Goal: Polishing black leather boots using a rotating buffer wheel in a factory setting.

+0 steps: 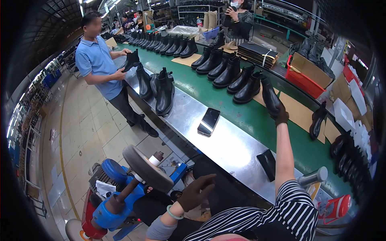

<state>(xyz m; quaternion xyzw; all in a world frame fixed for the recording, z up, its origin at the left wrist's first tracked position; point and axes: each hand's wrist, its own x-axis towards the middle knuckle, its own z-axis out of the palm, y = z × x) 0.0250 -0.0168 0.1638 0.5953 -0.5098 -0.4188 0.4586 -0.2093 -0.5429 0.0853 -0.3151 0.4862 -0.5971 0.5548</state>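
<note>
Reaching far across the bench (225, 148), your right hand (280, 116) grips a black boot (270, 96); your left hand (196, 192) hangs open near the buffing wheel (146, 168); many boots remain.

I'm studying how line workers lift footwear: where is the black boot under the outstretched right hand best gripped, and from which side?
Grip the black boot by its ankle shaft, coming from above on the near side, about where the gloved right hand already closes on it. The shaft is narrow and faces this way, while the toe points off across the green belt. Other boots crowd its far side.
</note>
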